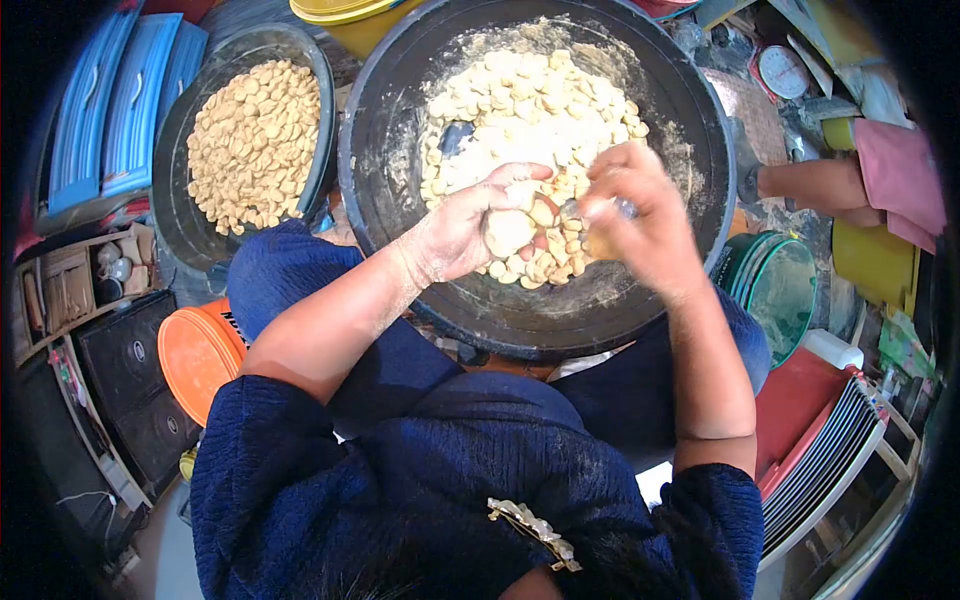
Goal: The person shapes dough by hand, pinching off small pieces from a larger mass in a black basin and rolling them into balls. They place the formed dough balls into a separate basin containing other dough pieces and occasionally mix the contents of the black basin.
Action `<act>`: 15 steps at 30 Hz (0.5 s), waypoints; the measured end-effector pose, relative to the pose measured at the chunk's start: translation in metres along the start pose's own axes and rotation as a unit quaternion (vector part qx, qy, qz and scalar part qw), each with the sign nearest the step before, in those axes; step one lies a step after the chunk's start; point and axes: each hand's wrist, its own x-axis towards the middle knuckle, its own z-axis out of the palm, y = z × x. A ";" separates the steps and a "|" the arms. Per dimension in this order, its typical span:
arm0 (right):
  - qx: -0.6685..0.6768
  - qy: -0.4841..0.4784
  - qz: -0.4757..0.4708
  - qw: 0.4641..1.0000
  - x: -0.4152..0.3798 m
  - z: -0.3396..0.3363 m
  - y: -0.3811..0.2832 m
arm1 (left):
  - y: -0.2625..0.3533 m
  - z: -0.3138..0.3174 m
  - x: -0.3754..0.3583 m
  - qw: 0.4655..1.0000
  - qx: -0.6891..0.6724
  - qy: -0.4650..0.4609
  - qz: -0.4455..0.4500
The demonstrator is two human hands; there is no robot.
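Observation:
My left hand, dusted with pale powder, is over the large black basin. Its fingers curl around a whitish, dough-like lump. Close by on the right, my right hand is bent inward, its fingers closed and partly smeared by motion. Something small and shiny shows at its fingertips, too blurred to name. Below both hands, the basin holds many flat, pale, rounded pieces that look like dough, with white powder among them. A dark blue object lies partly buried at the left of the heap.
A second dark basin to the left holds browner pieces. An orange bucket stands by my left knee, green tubs by my right. Another person's leg is at the right, and a red bench-like object lies lower right.

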 end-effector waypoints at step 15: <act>0.163 -0.075 0.196 0.964 -0.004 -0.002 0.004 | 0.002 0.001 -0.009 0.996 0.089 0.012 0.013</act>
